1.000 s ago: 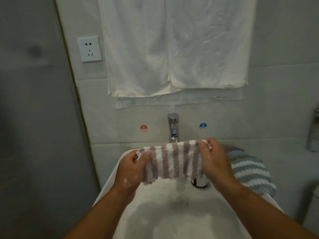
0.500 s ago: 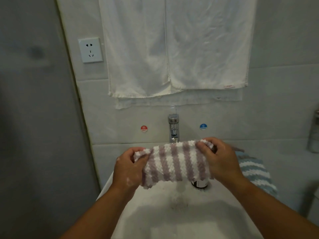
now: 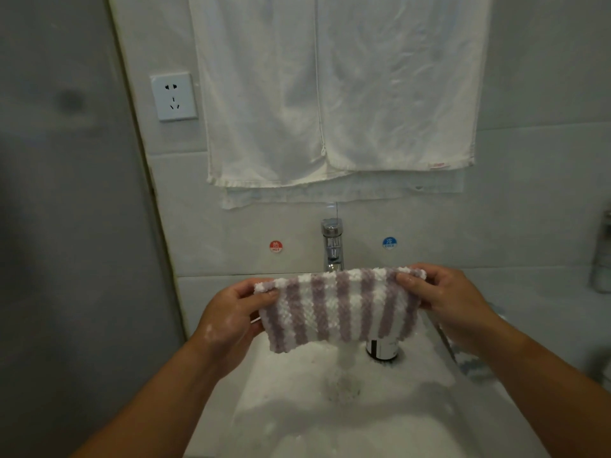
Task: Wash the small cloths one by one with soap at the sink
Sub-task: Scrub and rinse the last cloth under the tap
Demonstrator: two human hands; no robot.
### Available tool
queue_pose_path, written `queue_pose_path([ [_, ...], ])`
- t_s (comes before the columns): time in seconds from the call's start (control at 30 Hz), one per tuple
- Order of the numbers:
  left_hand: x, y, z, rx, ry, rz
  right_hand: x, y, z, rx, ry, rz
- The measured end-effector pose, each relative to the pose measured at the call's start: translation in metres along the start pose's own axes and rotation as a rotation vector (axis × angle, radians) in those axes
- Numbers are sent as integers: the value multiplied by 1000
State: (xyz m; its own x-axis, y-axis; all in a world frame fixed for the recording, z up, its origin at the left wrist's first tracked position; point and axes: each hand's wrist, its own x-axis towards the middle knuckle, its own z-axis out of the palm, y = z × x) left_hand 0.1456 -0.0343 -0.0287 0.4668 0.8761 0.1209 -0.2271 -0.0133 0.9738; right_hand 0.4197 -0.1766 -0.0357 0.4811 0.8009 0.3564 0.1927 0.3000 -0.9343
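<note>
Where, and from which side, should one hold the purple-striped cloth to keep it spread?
Probably by the two top corners of the purple-striped cloth, one from each side, as the left hand and right hand pinch it: it is limp and hangs flat.

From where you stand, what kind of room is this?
Probably a bathroom: a white sink with a chrome tap, a hot sticker and a cold sticker on the tiled wall, and a white towel hanging above.

White sink, wet, suds across basin. Chrome tap at back rim. Small dark-and-white container standing in basin, right side. Blue-striped cloth on right ledge, mostly hidden.
</note>
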Motion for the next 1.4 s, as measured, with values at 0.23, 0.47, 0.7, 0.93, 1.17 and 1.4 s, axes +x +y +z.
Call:
queue_pose_path([
  [0.23,3,-8,4,78,49,-67,-1,3,4,-12,81,168],
  [0.47,2,-38,30,183,143,-19,-10,19,43,-209,189,206],
  [0.7,-22,-53,69,422,137,133,-27,21,90,-472,39,44],
  [0.93,-28,-63,66,510,7,164,-34,17,87,-400,-23,7],
  [1.17,-26,-57,55,487,-28,200,-33,19,84,-376,23,-14],
  [1.4,-19,-52,41,163,-133,-64,-31,6,74,-173,-84,86],
])
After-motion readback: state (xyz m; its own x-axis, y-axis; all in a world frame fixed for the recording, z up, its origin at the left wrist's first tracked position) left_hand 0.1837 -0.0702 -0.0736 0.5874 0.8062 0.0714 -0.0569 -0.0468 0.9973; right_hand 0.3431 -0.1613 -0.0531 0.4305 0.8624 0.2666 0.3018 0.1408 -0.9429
